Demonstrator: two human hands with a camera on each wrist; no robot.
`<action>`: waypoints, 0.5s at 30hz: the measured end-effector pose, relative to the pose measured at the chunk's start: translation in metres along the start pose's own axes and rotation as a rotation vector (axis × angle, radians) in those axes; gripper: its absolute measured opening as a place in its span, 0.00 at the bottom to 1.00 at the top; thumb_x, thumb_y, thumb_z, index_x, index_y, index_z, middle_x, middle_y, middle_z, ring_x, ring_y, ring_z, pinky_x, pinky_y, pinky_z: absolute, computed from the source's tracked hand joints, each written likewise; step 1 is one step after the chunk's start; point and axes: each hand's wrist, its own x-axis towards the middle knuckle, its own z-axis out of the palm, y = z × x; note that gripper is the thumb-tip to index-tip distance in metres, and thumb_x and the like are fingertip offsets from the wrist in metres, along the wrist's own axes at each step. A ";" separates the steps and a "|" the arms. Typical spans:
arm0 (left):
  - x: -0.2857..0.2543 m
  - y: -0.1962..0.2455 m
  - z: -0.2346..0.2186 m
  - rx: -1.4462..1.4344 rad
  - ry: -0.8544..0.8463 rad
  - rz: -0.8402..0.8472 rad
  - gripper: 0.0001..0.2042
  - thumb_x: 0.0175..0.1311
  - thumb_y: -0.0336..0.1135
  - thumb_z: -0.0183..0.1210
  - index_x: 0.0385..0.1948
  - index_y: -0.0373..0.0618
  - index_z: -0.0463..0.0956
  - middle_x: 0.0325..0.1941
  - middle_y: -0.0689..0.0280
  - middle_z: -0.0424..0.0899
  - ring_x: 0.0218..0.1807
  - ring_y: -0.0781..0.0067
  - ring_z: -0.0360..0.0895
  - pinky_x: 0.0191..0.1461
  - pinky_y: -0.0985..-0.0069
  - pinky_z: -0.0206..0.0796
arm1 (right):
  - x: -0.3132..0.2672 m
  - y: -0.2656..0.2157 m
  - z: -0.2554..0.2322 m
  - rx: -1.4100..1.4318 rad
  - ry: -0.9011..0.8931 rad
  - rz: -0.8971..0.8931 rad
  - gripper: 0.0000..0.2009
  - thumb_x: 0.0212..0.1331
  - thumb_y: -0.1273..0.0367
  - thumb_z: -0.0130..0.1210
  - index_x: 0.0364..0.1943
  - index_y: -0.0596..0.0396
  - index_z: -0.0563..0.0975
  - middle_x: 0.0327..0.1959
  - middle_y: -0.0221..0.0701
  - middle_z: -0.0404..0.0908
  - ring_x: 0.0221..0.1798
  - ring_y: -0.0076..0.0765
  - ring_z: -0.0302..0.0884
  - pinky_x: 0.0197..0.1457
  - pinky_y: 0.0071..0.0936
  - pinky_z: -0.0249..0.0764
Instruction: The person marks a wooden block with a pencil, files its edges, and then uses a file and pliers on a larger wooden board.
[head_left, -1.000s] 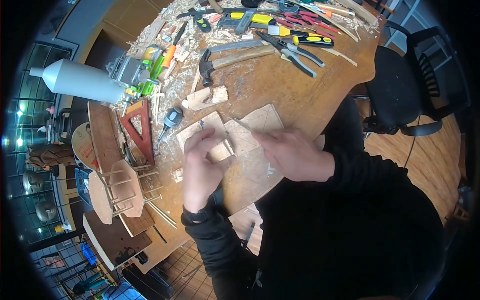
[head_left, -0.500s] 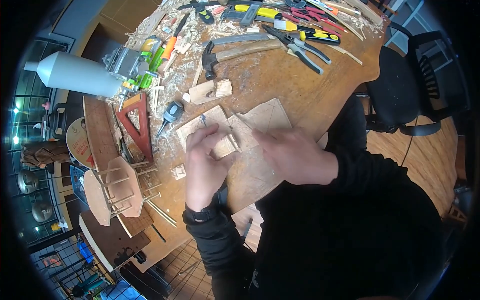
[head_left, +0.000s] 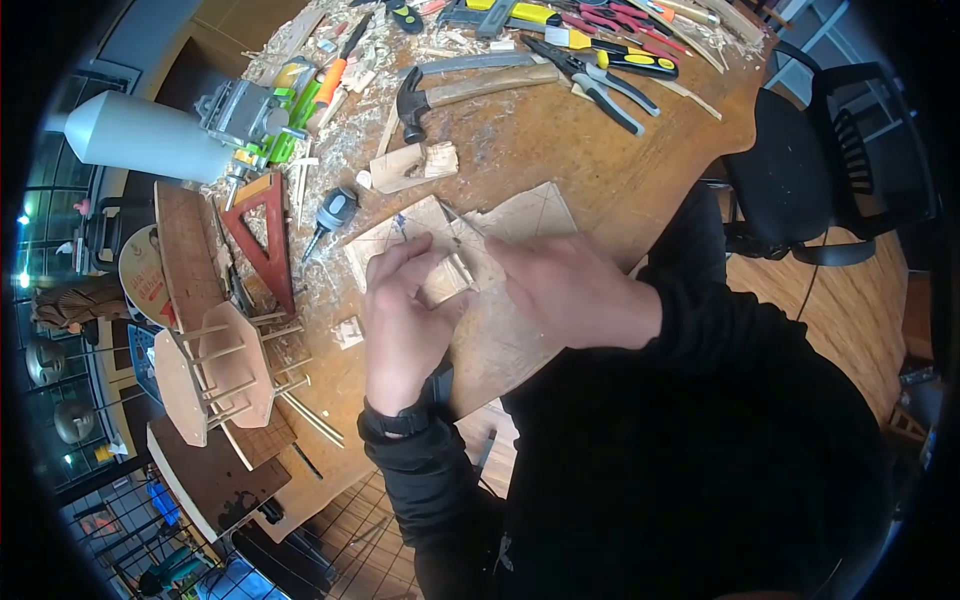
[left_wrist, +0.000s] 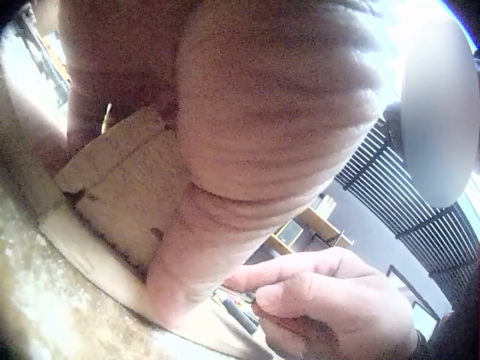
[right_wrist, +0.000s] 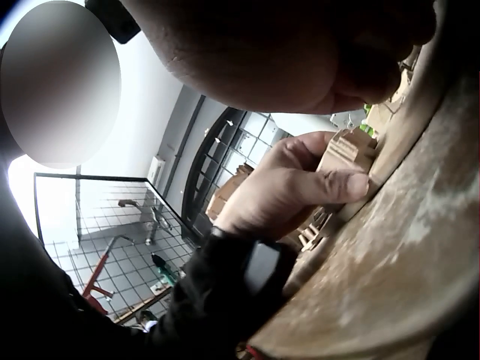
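Between thumb and fingers of the left hand (head_left: pixel 402 322), a small wooden block (head_left: pixel 447 282) is pinched, over thin boards (head_left: pixel 540 211). By the right hand (head_left: pixel 575 292), a slim tool (head_left: pixel 462 220) seems pinched. Block's probably light, stiff, kinda splintery; best gripped by its flat sides tbh.

Small pale wood block (head_left: pixel 447 281), pinched in the left grip (head_left: pixel 398 312) between thumb and fingers, stepped and ridged at 1 end. Under it, side by side and flat on the worktop (head_left: pixel 520 140), 2 thin light wooden boards (head_left: pixel 532 212), ruled with fine lines, with 1 dark blue mark on the left one. Slim pointed tool (head_left: pixel 462 219), projecting from the right grip (head_left: pixel 565 293) over the boards, exact kind unclear.
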 end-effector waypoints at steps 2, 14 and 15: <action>0.001 -0.003 0.000 0.033 0.003 0.015 0.27 0.42 0.22 0.79 0.51 0.39 0.87 0.61 0.54 0.85 0.63 0.53 0.79 0.62 0.66 0.75 | -0.014 -0.007 -0.003 0.015 -0.004 -0.024 0.21 0.61 0.75 0.57 0.59 0.71 0.76 0.28 0.48 0.81 0.32 0.60 0.82 0.39 0.51 0.77; 0.003 -0.001 0.014 0.137 0.052 0.010 0.28 0.44 0.26 0.81 0.54 0.40 0.86 0.62 0.55 0.85 0.61 0.54 0.83 0.64 0.66 0.75 | -0.005 0.002 0.006 0.127 0.027 -0.011 0.24 0.62 0.75 0.56 0.63 0.72 0.72 0.28 0.50 0.81 0.32 0.62 0.83 0.40 0.52 0.78; 0.004 0.003 0.018 0.180 0.091 0.060 0.28 0.45 0.27 0.81 0.54 0.40 0.86 0.62 0.54 0.86 0.60 0.53 0.83 0.64 0.65 0.75 | 0.000 0.003 0.005 0.109 0.030 0.004 0.24 0.63 0.75 0.55 0.63 0.70 0.72 0.28 0.50 0.81 0.33 0.62 0.83 0.40 0.53 0.78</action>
